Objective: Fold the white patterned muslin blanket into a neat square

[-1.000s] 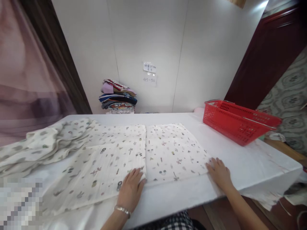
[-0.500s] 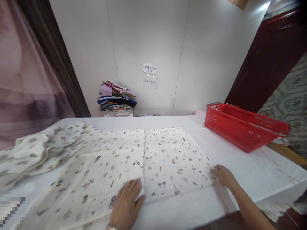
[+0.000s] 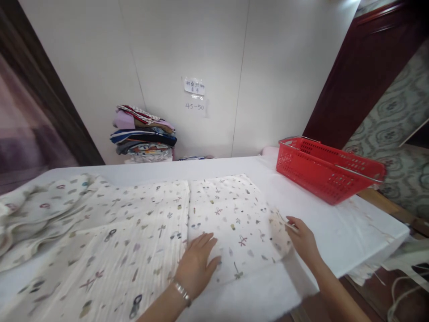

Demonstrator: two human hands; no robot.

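Note:
A thin white cloth (image 3: 144, 228) printed with small plants and rainbows lies spread over the table, with a fold line down its middle. My left hand (image 3: 197, 264), a metal bracelet at its wrist, rests palm down on the cloth across that line, fingers stretched out. At the cloth's right edge, my right hand (image 3: 301, 235) pinches the fabric between thumb and fingers and holds that edge a little off the table. A bunched part of the patterned fabric (image 3: 60, 201) sits at the left.
The white-covered table (image 3: 234, 295) stands against a pale wall. On it at the right is a red plastic basket (image 3: 321, 174) with metal handles. A stack of folded clothes (image 3: 144, 136) is behind the back edge. Handwritten paper signs (image 3: 194, 86) hang on the wall.
My left hand has slid right over the fold line. My right hand has lifted the cloth's right edge, which now curls up. The whole view has turned slightly to the right.

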